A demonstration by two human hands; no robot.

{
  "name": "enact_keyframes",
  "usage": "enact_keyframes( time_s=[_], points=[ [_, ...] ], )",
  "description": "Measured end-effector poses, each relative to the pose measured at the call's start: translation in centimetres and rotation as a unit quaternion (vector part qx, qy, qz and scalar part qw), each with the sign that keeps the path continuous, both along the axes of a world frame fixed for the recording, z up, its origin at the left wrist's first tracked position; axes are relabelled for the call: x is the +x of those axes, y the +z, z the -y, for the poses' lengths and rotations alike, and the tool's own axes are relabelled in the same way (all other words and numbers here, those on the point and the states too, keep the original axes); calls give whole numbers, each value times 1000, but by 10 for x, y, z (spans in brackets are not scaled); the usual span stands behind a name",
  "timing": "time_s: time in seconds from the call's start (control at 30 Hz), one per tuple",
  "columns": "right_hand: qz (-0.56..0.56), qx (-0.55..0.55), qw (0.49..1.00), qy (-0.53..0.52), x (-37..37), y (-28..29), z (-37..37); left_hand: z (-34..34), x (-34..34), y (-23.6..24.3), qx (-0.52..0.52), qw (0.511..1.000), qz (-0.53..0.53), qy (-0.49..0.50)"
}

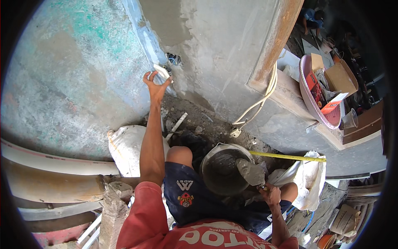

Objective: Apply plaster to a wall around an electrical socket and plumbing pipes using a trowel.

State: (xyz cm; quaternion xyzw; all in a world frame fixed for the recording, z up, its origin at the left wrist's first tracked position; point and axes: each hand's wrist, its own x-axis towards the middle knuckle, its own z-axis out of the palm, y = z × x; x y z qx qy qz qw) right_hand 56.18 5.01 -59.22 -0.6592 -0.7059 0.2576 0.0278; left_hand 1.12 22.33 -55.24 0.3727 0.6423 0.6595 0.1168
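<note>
My left hand (156,86) is raised to the corner of the walls, thumb and fingers around a small white plate (161,71), tilted beside a recessed box with wires (174,59) in the patched plaster. My right hand (271,194), low at the right, grips the handle of a trowel (248,170) whose blade carries grey mortar and sits over the right side of a dark bucket (206,163). The bucket stands between my knees.
Beside me lie white sacks (128,145), long pipes (58,186) and a yellow measuring tape (290,157). A coiled cable with a socket (235,133) hangs from the ledge, which holds a pink basin (306,91) of boxes. Another person (311,18) crouches beyond the opening.
</note>
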Motion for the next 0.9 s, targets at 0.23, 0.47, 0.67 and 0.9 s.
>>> enact_keyframes(
  time_s=[0.23,0.47,0.67,0.9],
  points=[
    [-11,11,1000,-4,3,-2,4,-2,11,-10,43,997,-49,28],
    [-27,24,999,-14,0,5,5,-3,15,-17,91,994,-45,41],
    [1,28,1000,-9,1,1,5,3,7,-4,82,991,-94,43],
    [-2,37,999,-4,-1,5,6,2,-8,-22,62,990,-118,44]
  ],
)
